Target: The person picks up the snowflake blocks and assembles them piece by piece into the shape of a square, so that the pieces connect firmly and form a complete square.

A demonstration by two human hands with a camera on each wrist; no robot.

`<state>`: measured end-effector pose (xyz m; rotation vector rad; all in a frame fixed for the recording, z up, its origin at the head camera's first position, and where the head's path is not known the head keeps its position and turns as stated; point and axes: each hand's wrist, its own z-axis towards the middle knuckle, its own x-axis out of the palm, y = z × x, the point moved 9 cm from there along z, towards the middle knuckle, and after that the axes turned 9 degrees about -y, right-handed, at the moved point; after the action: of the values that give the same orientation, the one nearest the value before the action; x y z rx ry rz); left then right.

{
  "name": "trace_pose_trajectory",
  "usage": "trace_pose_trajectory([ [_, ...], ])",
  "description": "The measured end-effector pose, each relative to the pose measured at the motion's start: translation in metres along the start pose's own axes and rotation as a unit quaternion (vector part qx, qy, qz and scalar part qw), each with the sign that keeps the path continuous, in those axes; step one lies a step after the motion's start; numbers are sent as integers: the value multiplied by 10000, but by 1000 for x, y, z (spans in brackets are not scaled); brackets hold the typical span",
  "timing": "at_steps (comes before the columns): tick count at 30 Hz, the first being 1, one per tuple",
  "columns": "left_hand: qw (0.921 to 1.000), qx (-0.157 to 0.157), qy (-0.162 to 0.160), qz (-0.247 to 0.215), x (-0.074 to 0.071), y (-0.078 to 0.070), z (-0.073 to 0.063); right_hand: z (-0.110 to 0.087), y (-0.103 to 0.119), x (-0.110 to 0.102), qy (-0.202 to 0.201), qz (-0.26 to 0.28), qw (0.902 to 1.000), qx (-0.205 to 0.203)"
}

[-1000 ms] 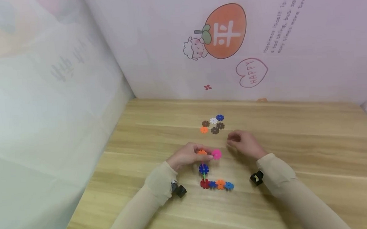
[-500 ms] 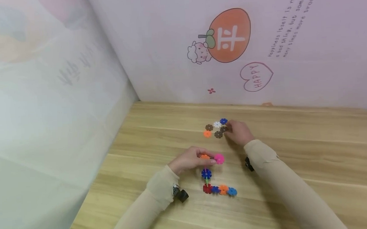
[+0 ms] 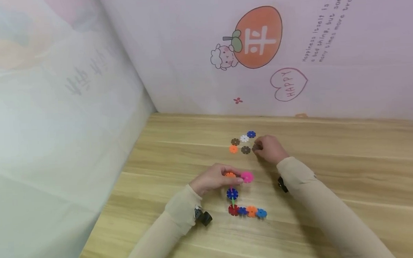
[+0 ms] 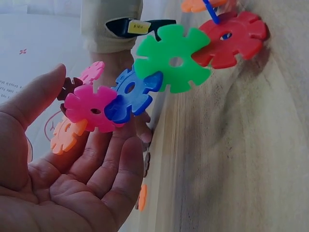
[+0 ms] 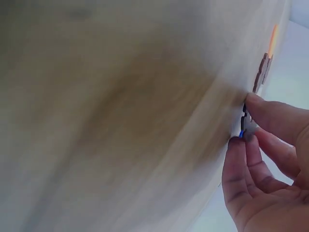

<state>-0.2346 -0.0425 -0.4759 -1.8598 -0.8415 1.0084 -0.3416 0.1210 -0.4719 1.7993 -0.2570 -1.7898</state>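
- The left hand (image 3: 213, 178) pinched the upper end of a chain of interlocked notched discs (image 3: 232, 194), just beside its pink end disc (image 3: 247, 177).
- That chain stretched toward the person to a red disc (image 3: 233, 210), from which a row of 3 joined discs (image 3: 252, 211) led right.
- The right hand (image 3: 271, 149) pinched 1 brown notched disc (image 3: 256, 146) between thumb and fingertips, near 5 loose discs (image 3: 244, 138) on the wooden table (image 3: 348, 169).

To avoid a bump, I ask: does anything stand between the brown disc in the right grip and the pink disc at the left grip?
Nothing visible. From above, only wooden tabletop shows between the brown notched disc and the pink disc; another brown disc lies left of that line.
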Motion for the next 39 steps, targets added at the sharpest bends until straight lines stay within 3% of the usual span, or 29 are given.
trace_pose_trajectory([
  [8, 9999, -46, -6, 99, -4, 2, 3, -29, -8, -6, 117, 602, 9981, -101],
  [14, 10000, -60, 23, 18, -6, 1, 5, -58, -8, -14, -36, 789, 9967, -178],
  [26, 9999, -137, 30, -97, -6, 3, 9, -97, 15, -12, -43, 1162, 9932, -57],
  [39, 9998, 0, 174, -40, 3, 6, 11, -120, 47, -27, -716, 1032, 9867, -1028],
])
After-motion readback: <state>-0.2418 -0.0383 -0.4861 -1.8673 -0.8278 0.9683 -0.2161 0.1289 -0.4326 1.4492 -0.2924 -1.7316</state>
